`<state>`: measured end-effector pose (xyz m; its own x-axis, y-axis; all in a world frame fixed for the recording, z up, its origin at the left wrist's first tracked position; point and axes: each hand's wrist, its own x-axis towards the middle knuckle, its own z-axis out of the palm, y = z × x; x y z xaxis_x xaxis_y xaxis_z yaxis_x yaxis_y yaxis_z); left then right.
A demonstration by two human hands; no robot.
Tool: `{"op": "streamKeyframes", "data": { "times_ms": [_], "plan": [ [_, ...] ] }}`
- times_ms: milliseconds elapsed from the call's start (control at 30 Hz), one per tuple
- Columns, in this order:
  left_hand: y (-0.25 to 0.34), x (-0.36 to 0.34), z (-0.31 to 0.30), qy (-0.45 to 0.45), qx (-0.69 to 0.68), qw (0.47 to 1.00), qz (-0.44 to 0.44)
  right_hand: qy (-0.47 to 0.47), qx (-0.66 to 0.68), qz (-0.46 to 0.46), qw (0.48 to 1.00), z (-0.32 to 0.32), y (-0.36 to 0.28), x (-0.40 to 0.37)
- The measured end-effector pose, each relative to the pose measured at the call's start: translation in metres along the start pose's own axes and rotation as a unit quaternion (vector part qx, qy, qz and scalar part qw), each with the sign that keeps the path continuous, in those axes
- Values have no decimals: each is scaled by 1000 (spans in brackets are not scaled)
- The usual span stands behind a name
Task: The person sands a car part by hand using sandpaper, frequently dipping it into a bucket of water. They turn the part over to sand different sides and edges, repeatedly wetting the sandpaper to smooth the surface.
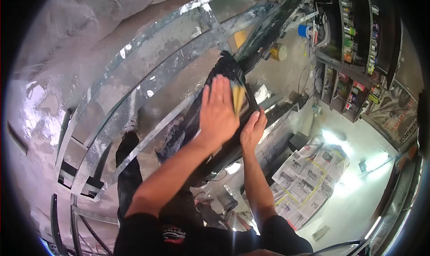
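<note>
**Hands Working a Black Panel on a Metal Rack**

A grey metal rack (148, 77) is carrying a glossy black panel (190, 126), which is lying tilted across its bars, with newspaper sheets (309, 175) spread on the floor nearby. The right hand (253, 130) is curling its fingers round the panel's edge. The left hand (218, 110) is pressing flat, fingers stretched out, on a yellow pad (239, 98) against the panel.

No legible text anywhere. Print is present but unreadable:
- newspaper sheets (309, 175) on the floor (354, 211): columns blur out
- poster (396, 115) at far right: big lettering warped at the lens edge, words can't be made out
- red-white logo (174, 233) on the black shirt (143, 236): too small
- labels on the shelf cans (349, 36): just colour blobs
</note>
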<state>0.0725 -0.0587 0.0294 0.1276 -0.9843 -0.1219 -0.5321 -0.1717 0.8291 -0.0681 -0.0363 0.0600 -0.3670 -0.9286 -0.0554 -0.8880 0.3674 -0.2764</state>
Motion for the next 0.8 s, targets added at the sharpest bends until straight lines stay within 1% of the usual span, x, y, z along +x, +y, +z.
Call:
{"op": "streamKeyframes", "data": {
  "times_ms": [33,67,133,200,233,333,367,400,467,533,567,600,633,667,733,767,800],
  "plan": [
    [-9,24,4,-3,-28,998,-47,4,-4,-7,1000,0,-5,5],
    [-12,20,3,-9,-27,999,-45,6,-11,-6,1000,-3,-6,0],
    [-22,27,1,6,-51,999,-10,9,-6,-7,1000,-2,-3,2],
    [-16,-7,-14,-14,-20,999,22,2,-3,-2,1000,4,-1,4],
    [-21,-2,-14,-10,-19,999,37,9,-10,-11,1000,5,2,5],
    [-28,50,-1,-24,-35,999,1,15,-18,-13,1000,-2,5,-1],
    [-25,43,-8,-24,-40,999,14,20,-23,-15,999,0,9,0],
    [-21,20,-10,-11,-20,999,33,23,-25,-19,999,5,10,3],
    [-11,-17,-13,-24,-20,998,62,10,-13,-3,1000,5,5,2],
    [-14,14,-11,-18,-14,997,77,-2,-4,-12,1000,-1,2,2],
    [-17,44,-2,-15,-55,998,27,-3,-7,-7,1000,-1,3,2],
    [-17,58,7,-23,-98,995,-28,-3,-13,0,1000,-5,6,-3],
    [-16,64,12,-49,-144,987,-44,-2,-12,0,1000,-5,7,-5],
    [-9,54,11,-43,-141,988,-38,3,-1,-7,1000,1,5,1],
    [8,-5,5,49,-140,989,9,1,16,5,1000,5,4,7],
    [6,-22,7,0,-120,992,26,4,12,-2,1000,6,3,9],
    [1,-16,13,-8,-121,992,20,-3,-4,-5,1000,0,6,1]
  ]
}}
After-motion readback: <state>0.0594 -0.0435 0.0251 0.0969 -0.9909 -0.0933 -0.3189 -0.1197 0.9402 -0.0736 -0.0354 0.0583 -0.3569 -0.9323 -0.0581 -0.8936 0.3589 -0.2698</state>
